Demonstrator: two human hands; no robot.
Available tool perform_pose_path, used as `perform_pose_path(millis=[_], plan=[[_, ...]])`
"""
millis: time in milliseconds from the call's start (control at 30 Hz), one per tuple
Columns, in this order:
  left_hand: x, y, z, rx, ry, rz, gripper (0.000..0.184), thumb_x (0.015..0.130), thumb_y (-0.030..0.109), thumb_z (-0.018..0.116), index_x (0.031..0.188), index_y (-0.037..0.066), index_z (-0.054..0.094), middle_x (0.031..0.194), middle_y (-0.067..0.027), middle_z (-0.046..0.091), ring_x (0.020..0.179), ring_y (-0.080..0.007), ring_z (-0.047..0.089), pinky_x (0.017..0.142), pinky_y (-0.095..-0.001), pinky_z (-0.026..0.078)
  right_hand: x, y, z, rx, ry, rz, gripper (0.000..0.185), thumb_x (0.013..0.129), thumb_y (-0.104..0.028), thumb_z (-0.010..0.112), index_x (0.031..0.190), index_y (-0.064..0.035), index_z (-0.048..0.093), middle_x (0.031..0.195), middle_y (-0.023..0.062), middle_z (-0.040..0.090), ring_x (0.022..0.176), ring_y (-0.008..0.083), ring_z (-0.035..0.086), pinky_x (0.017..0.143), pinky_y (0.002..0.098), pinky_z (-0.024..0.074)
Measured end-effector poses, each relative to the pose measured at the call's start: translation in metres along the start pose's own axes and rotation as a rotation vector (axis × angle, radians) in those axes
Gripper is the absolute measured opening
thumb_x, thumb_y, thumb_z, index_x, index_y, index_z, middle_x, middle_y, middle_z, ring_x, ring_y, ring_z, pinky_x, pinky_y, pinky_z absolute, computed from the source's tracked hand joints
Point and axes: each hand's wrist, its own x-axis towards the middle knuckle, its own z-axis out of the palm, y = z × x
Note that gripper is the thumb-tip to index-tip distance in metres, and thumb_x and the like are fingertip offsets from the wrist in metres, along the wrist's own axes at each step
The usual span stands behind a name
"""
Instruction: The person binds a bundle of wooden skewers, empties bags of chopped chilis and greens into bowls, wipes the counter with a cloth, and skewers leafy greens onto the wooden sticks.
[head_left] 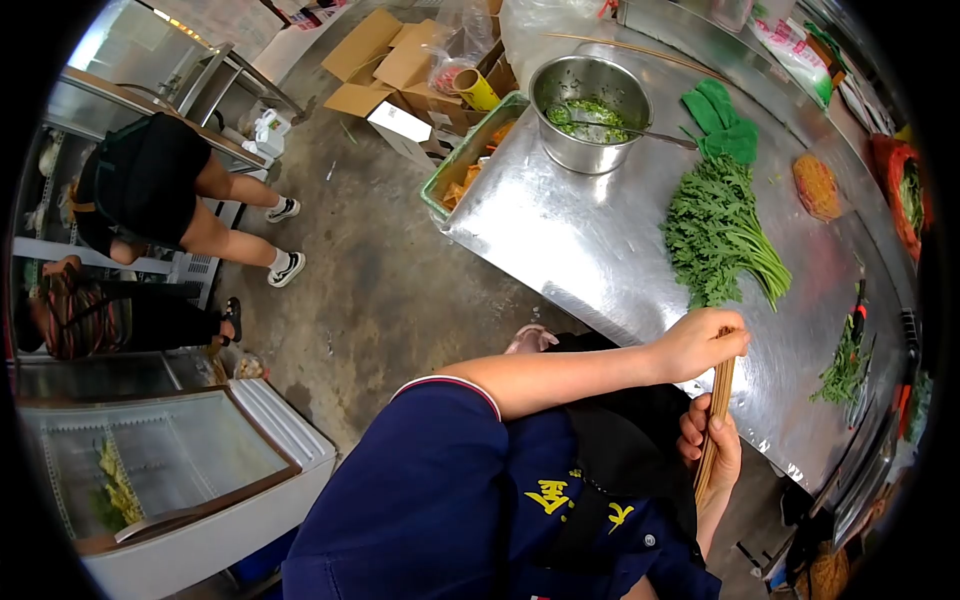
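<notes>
From your hands, the steel table (560,240) stretched from eleven to two o'clock, leafy greens (715,225) at twelve. Your stick bundle (722,385) looked gathered but unused, its lower end too hidden to judge; your left hand (695,348) gripped it at twelve, your right hand (728,455) at six.

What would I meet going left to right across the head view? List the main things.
White freezer → green bin → steel pot → bundle of thin sticks → orange packet → red bag.
</notes>
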Motion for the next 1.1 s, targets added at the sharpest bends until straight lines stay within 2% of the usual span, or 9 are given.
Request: perform_pose_path(millis=[267,467,667,767,833,933,1000,1067,1100], plan=[[-0.006,0.004,-0.004,-0.027,0.041,0.001,0.023,0.084,0.021,0.052,0.084,-0.002,0.057,0.069,-0.0049,0.056,0.067,-0.0102,0.052,0.061,-0.0261,0.042,-0.001,0.001,0.002,-0.070,-0.015,-0.010,0.031,0.077,-0.017,0.061,0.100,0.0008,0.050,0.069,0.0004,0.040,0.056,0.0084,0.040,0.043,0.0178,0.0337],[-0.007,0.004,-0.003,-0.119,0.005,-0.015,0.023,0.088,0.020,0.047,0.088,-0.001,0.057,0.074,-0.0046,0.056,0.070,-0.0102,0.052,0.063,-0.0254,0.042,-0.002,-0.001,0.004,-0.135,0.022,-0.018,0.032,0.076,-0.016,0.061,0.100,0.0013,0.050,0.067,0.0006,0.041,0.056,0.0086,0.041,0.045,0.0193,0.0342],[-0.004,0.001,-0.001,-0.049,0.008,0.038,0.021,0.089,0.016,0.044,0.091,-0.001,0.056,0.077,-0.0048,0.056,0.073,-0.0111,0.052,0.066,-0.0254,0.043,-0.005,0.000,0.009,-0.236,0.058,-0.086,0.048,0.072,-0.024,0.065,0.106,0.0034,0.047,0.068,0.0019,0.043,0.056,0.0107,0.043,0.045,0.0210,0.0354],[0.000,-0.011,0.005,-0.111,0.015,0.055,0.020,0.089,0.016,0.046,0.097,0.000,0.055,0.084,-0.0050,0.056,0.076,-0.0103,0.053,0.069,-0.0251,0.044,-0.014,-0.006,0.007,-0.202,0.075,-0.003,0.052,0.070,-0.024,0.066,0.109,0.0029,0.045,0.066,0.0018,0.039,0.057,0.0114,0.042,0.046,0.0219,0.0366],[0.000,-0.001,0.010,-0.229,-0.026,-0.129,0.026,0.090,0.021,0.047,0.107,0.002,0.052,0.087,-0.0045,0.057,0.076,-0.0100,0.054,0.069,-0.0241,0.044,-0.022,-0.012,-0.002,-0.040,0.074,-0.035,0.044,0.074,-0.021,0.062,0.107,0.0023,0.046,0.065,0.0012,0.037,0.057,0.0108,0.040,0.044,0.0215,0.0356],[-0.011,-0.002,0.000,-0.061,-0.042,-0.115,0.031,0.088,0.023,0.051,0.112,0.004,0.049,0.090,-0.0059,0.059,0.079,-0.0098,0.053,0.069,-0.0230,0.043,-0.035,-0.023,-0.020,0.106,0.150,-0.253,0.036,0.078,-0.015,0.057,0.107,0.0028,0.046,0.067,-0.0006,0.035,0.059,0.0084,0.036,0.044,0.0185,0.0316],[-0.003,-0.011,-0.003,0.111,0.049,-0.128,0.023,0.082,0.013,0.058,0.101,0.000,0.054,0.084,-0.0026,0.057,0.075,-0.0081,0.050,0.069,-0.0224,0.042,-0.034,-0.030,-0.050,0.180,0.215,-0.345,0.035,0.079,-0.013,0.055,0.109,0.0025,0.045,0.069,-0.0008,0.035,0.061,0.0075,0.035,0.045,0.0174,0.0311],[0.000,-0.008,-0.004,0.334,0.099,-0.044,0.019,0.079,0.010,0.060,0.095,0.001,0.057,0.087,-0.0049,0.057,0.079,-0.0109,0.052,0.066,-0.0234,0.042,-0.041,-0.028,-0.069,0.299,0.230,-0.405,0.034,0.079,-0.011,0.053,0.109,0.0023,0.045,0.070,-0.0009,0.036,0.062,0.0069,0.034,0.047,0.0166,0.0311],[0.005,-0.007,-0.005,0.565,0.089,0.092,0.019,0.077,0.009,0.061,0.094,0.001,0.057,0.089,-0.0068,0.057,0.080,-0.0142,0.052,0.068,-0.0249,0.042,-0.044,-0.025,-0.075,0.373,0.200,-0.418,0.035,0.079,-0.011,0.053,0.110,0.0023,0.044,0.071,-0.0008,0.036,0.062,0.0070,0.034,0.049,0.0167,0.0317]])
